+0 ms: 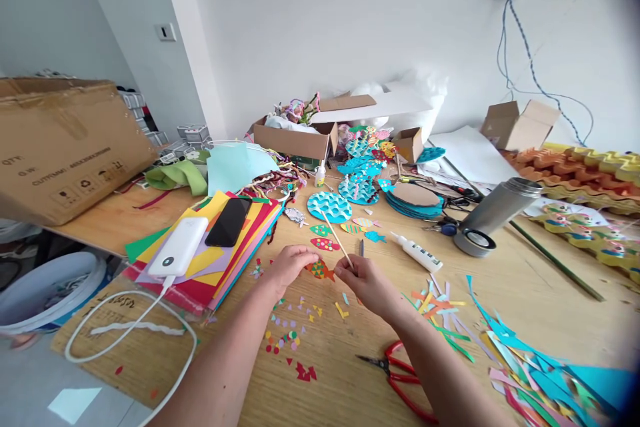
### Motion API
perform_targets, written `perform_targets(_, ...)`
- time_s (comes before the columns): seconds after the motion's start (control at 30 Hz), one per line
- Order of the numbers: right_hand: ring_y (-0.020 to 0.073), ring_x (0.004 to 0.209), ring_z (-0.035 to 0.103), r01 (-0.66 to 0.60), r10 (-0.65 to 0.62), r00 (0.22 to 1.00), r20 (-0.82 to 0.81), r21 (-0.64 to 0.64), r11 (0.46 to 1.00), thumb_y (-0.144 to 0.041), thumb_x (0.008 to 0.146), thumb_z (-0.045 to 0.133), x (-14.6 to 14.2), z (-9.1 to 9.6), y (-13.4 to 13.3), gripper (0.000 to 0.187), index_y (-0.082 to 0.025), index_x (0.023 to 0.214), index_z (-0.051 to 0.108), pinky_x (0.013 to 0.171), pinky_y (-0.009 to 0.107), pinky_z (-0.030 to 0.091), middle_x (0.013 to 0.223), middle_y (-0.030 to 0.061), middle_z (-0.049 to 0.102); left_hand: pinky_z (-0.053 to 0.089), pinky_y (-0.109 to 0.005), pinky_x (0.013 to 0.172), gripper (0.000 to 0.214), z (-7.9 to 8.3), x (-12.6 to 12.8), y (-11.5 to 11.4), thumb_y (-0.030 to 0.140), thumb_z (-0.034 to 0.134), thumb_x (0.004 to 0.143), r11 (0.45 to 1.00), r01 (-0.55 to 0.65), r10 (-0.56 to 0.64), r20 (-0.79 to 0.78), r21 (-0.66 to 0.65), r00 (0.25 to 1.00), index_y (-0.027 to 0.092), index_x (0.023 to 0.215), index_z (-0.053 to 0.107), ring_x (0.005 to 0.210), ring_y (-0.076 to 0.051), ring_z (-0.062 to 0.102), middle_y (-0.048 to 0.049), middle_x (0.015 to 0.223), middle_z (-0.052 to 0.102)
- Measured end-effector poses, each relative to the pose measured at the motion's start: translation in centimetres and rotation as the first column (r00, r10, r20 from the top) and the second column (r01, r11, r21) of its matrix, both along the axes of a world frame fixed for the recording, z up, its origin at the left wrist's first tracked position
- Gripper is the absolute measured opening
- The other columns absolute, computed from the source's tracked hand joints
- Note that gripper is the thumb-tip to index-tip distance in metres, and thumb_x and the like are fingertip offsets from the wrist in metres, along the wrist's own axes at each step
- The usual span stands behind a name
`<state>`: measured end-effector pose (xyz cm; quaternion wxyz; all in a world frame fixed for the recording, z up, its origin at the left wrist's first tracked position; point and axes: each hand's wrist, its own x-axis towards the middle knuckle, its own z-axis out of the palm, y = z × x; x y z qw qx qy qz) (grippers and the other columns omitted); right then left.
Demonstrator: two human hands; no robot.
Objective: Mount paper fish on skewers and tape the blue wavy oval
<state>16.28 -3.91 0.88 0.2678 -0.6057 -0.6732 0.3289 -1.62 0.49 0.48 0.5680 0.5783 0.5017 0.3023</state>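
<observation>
My left hand (293, 268) has its fingers closed at the head end of an orange paper fish (319, 270) patterned with small coloured pieces. In my right hand (367, 283) is a thin wooden stick (336, 235), pointing up and away; the fingertips are close to the fish's tail, and I cannot tell if they touch it. Just beyond lie a red paper fish (324, 243), a green one (321, 231), a striped one (353, 229) and a blue one (375, 236). A blue disc with wavy strips (329, 207) rests behind them. Tiny paper cutouts (287, 340) are scattered nearer me.
Red-handled scissors (400, 373) lie under my right forearm. A glue bottle (417, 253) and a steel flask (500, 213) are to the right, with paper strips (545, 373) nearer. At left are coloured sheets (255, 247), a phone (229, 221) and a cabled power bank (179, 247).
</observation>
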Motion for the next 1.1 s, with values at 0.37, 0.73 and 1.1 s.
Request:
perform_targets(0.37,0.0085,0.048,0.031,0.06,-0.071,0.973,-0.22,-0.055,0.997,-0.043,0.078,0.048,0.3,-0.5,0.3,0.026,-0.019,0.069,0.048,0.045,0.022,0.024,0.055,-0.0068,0.036,0.029,-0.023,0.056,0.016,-1.2,-0.1,0.4,0.031,0.061,0.066,0.998,0.051,-0.055,0.094,0.04,0.994,0.015,0.066,0.062,0.058,-0.01,0.042,0.0027,0.06,0.052)
perform_targets(0.73,0.0091,0.049,0.031,0.107,-0.106,0.975,-0.197,-0.009,0.994,-0.042,0.078,0.049,0.0,0.1,0.1,0.026,-0.018,0.07,0.051,0.046,0.023,0.024,0.055,-0.0064,0.036,0.027,-0.023,0.053,0.021,-0.3,0.1,0.0,0.033,0.059,0.069,0.994,0.045,-0.05,0.048,0.101,0.998,0.015,0.059,0.055,0.052,-0.008,0.036,0.0054,0.053,0.044)
perform_targets(1.1,0.0101,0.045,0.032,0.207,-0.188,0.967,-0.174,0.097,0.974,-0.039,0.08,0.05,-1.6,1.7,-0.9,0.026,-0.016,0.075,0.062,0.045,0.023,0.021,0.048,-0.0068,0.034,0.037,-0.023,0.056,0.018,0.2,1.1,-0.6,0.028,0.053,0.074,0.923,0.01,0.007,-0.041,0.386,0.999,0.014,0.068,0.063,0.058,-0.012,0.05,-0.0001,0.062,0.059)
